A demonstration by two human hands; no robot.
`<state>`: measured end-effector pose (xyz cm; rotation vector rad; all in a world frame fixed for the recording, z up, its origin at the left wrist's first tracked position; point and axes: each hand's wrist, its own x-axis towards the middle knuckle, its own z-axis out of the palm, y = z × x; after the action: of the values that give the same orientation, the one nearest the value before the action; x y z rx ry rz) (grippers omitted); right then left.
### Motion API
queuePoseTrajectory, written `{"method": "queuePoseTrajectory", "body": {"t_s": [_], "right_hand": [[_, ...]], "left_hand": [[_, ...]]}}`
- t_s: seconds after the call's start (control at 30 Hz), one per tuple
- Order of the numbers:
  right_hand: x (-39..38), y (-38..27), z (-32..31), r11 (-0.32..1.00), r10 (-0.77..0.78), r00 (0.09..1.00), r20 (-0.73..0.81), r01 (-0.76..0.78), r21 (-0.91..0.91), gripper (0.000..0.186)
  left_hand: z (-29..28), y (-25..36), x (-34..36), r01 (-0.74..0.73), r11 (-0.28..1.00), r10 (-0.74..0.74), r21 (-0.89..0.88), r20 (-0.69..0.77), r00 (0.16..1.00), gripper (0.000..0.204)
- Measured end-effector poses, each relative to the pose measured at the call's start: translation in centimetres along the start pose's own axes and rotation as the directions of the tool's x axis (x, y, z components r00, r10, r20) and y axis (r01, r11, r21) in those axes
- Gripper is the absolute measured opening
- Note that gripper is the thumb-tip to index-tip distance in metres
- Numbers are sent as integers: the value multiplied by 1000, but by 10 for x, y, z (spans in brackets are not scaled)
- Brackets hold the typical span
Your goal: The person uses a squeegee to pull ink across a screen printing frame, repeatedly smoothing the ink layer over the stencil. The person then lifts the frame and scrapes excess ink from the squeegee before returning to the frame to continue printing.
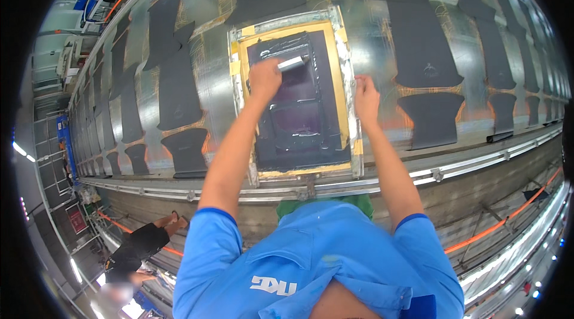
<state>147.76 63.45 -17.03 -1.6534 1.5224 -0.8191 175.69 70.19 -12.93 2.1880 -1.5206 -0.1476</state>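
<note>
A screen-printing frame (344,50) with metal rails and yellow tape along its inner edges lies on the long table in front of me. Dark, wet ink (296,135) shines on its mesh, heaviest around the squeegee and along several ridges. My left hand (265,81) is closed round a squeegee (292,63) with a pale metal bar, held over the upper part of the mesh. At the frame's right rail, my right hand (366,102) has its fingers curled against the edge; part of their grip is hidden.
Dark grey cut fabric pieces (421,50) lie in rows on the shiny table (373,38) on both sides. A metal rail (436,174) runs along the near edge. Behind, at lower left, a person in dark clothes (139,250) stands by an orange-edged line (508,223) of similar tables.
</note>
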Motion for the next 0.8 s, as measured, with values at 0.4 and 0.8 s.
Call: {"method": "queuePoseTrajectory", "body": {"t_s": [0.4,0.8], "right_hand": [[-7,7,2,1000,-18,999,40,18,-12,22],[3,8,1,998,-56,998,13,56,10,24]], "left_hand": [[19,11,-52,-88,983,71,159,108,992,30],[5,38,-179,-98,995,99,31,-48,994,30]]}}
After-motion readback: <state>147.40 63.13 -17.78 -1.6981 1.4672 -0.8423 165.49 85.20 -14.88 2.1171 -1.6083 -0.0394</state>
